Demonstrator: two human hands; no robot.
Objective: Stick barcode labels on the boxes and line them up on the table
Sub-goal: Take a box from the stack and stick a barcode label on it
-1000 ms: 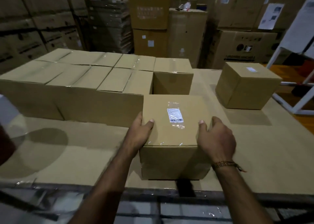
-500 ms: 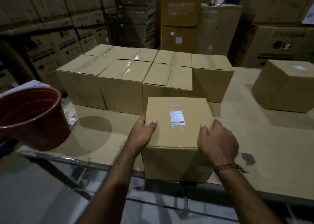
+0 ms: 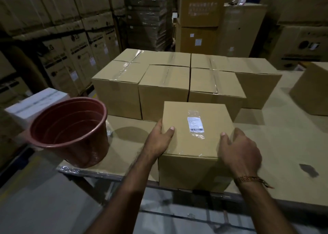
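— What can't you make out from up there?

— The fingers of my left hand [image 3: 160, 138] run down the left side of the box [image 3: 193, 145], so only the thumb shows, lying on the top face. My right hand [image 3: 238, 151] covers the upper right edge; its fingers drop out of sight behind that side. The print on the barcode label [image 3: 195, 124] is too small to read, apart from the bars along its lower end. At the right edge of the view another box [image 3: 311, 90] is cut off. The stacked cartons [image 3: 74, 43] behind are dim.

— Any containers?

— A reddish-brown plastic bucket [image 3: 71, 132] stands at the left corner of the table [image 3: 284, 162], tilted toward me. I see ridged walls inside and nothing in it. The boxes are all closed and taped; their contents are hidden.

— And the box in your grip?

— Plain brown cardboard, the white label near the middle of its top under a patch of clear tape. It sits at the near edge of the table, just in front of the block of sealed boxes [image 3: 165, 84]; I cannot tell if it touches them. My grip is a two-sided clamp, each hand curled round one side.

— Anything else?

— A woven band [image 3: 248, 179] on my right wrist, a dark mark [image 3: 308, 169] on the table.
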